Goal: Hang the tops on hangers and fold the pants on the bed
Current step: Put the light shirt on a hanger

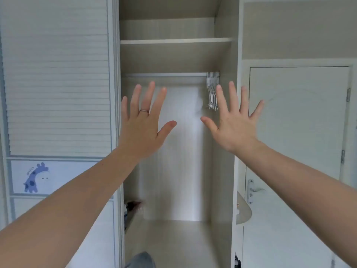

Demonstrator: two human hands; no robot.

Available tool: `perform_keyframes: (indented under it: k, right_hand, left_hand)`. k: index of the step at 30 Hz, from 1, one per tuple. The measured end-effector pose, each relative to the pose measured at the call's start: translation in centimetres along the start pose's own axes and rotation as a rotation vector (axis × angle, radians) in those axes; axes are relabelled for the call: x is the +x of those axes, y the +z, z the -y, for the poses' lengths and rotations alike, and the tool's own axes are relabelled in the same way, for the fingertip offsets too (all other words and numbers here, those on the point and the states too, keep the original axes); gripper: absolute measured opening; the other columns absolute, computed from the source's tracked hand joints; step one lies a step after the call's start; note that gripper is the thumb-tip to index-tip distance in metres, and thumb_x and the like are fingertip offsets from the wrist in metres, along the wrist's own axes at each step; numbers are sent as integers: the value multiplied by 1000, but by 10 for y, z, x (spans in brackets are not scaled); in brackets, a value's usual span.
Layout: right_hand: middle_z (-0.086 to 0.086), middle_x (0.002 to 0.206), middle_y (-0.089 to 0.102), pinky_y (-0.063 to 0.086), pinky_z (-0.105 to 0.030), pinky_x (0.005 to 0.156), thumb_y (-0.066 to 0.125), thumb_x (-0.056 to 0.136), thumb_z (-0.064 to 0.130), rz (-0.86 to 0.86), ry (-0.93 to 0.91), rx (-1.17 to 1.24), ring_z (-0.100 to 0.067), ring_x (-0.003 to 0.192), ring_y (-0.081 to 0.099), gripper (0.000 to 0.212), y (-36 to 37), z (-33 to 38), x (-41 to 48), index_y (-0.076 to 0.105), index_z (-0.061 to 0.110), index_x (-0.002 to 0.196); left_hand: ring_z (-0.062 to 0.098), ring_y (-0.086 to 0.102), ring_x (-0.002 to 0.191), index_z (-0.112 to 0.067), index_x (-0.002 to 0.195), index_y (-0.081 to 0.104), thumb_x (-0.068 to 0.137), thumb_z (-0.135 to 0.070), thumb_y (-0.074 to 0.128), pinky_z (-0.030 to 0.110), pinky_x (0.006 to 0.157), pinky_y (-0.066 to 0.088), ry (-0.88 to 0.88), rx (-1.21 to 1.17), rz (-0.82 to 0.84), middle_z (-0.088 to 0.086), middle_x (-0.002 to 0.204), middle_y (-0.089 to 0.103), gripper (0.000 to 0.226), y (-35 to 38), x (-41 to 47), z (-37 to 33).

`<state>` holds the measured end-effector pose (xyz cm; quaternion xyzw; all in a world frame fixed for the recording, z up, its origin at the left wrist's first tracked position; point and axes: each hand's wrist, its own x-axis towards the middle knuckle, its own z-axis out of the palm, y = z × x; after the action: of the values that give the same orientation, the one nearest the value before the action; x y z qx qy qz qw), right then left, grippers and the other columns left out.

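Bedroom corner, pale wood wardrobe (173, 190) w/ its middle bay open, nothing on the bay's floor bar one dark item low at the left, too blurred to name.

Hangers (212, 89): tight bunch of white ones, pushed to the far right end of the rail (164, 75), hooks on, all bare. No tops, pants or bed in view, so those must be outside the frame. A shelf (173, 41) sits above the rail.

Left hand (144, 130) and right hand (236, 128) are both raised in front of the bay, backs to the camera, fingers (135, 99) spread wide, holding nothing. There is a ring (144, 110) on the left hand. The right index fingertip overlaps the hanger bunch in view; can't tell if it touches.

Further out: a louvred door (58, 74) on the left w/ a giraffe sticker (34, 176) below it, and a room door (299, 122) w/ lever handle (251, 190) on the right.

Judgement: task barely begun, prob. first step is pulling a hanger.

Risks:
- Hangers are packed and likely nested, so grabbing one may drag several off the rail and onto the wardrobe floor.
- The bunch sits hard against the right wall, so there is little room to tilt a hook free and it could snag.
- With the clothes out of sight, a turn away is needed, and a hanger carried loosely could catch the door frame.
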<state>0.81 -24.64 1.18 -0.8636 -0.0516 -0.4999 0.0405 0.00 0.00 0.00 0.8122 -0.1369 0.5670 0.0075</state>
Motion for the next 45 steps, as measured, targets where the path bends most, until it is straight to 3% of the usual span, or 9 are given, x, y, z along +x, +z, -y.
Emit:
perform_keyframes:
  k: [6, 12, 16, 20, 24, 29, 32, 39, 45]
  right_hand:
    - [0, 168, -7, 1, -75, 113, 10, 90, 78, 81, -124, 20, -33, 154, -8, 84, 41, 37, -69, -9, 32, 158]
    - [-3, 169, 3, 4, -76, 112, 17, 92, 76, 259, -219, 44, -36, 154, 0, 84, 89, 76, -157, 2, 28, 160]
    - [-3, 169, 6, 6, -75, 112, 18, 93, 75, 392, -272, 66, -35, 154, 4, 84, 121, 102, -218, 10, 25, 161]
    - [-5, 169, 3, 9, -76, 112, 12, 92, 77, 571, -295, 126, -35, 154, -1, 86, 150, 120, -270, 2, 26, 161]
    - [-3, 169, -5, 3, -74, 114, 8, 89, 79, 720, -350, 176, -35, 154, -6, 90, 181, 122, -313, -1, 26, 161]
    - [-5, 168, -9, 0, -72, 113, 8, 88, 78, 829, -493, 270, -37, 153, -1, 88, 225, 112, -335, -12, 29, 158]
    - [-3, 168, -8, 12, -73, 111, 16, 91, 77, 881, -626, 370, -34, 153, -2, 88, 250, 102, -339, -1, 26, 161]
    - [-8, 167, 15, 16, -74, 109, 24, 92, 74, 912, -980, 578, -38, 152, 14, 86, 277, 86, -355, 20, 20, 160]
    - [-6, 168, 12, 14, -74, 110, 26, 90, 76, 949, -1270, 785, -38, 153, 12, 89, 238, 112, -393, 17, 23, 160]
  left_hand:
    - [32, -1, 155, -25, 161, 13, 96, -71, 13, 60, 121, 6, -47, -26, 153, 1, 169, 3, 80, 14, -96, 11]
    - [33, -1, 155, -23, 161, 13, 97, -62, 30, 63, 120, 9, -133, -39, 369, 3, 169, 2, 77, 17, -219, 30]
    - [32, -4, 155, -25, 161, 9, 98, -64, 24, 61, 121, 7, -217, -43, 519, 3, 169, 0, 76, 17, -292, 37]
    - [30, -5, 155, -28, 161, 5, 98, -71, 16, 56, 120, 3, -331, -47, 668, -1, 169, -3, 77, 17, -361, 30]
    - [31, -1, 155, -32, 160, 2, 96, -74, 9, 59, 121, 10, -508, -20, 806, 1, 169, 3, 76, 22, -421, 11]
    - [29, 2, 155, -35, 159, 2, 96, -74, 9, 58, 120, 11, -721, 42, 861, -2, 168, 6, 74, 35, -463, -29]
    - [30, 6, 155, -31, 160, 12, 96, -72, 14, 59, 120, 12, -864, 164, 867, 0, 168, 10, 76, 43, -469, -57]
    - [17, -25, 151, -43, 157, -8, 88, -82, 0, 49, 123, -9, -1274, 388, 863, -12, 166, -16, 80, 28, -481, -146]
    - [15, -25, 151, -46, 156, -9, 88, -80, 6, 49, 122, -9, -1545, 625, 801, -16, 165, -19, 77, -28, -497, -211]
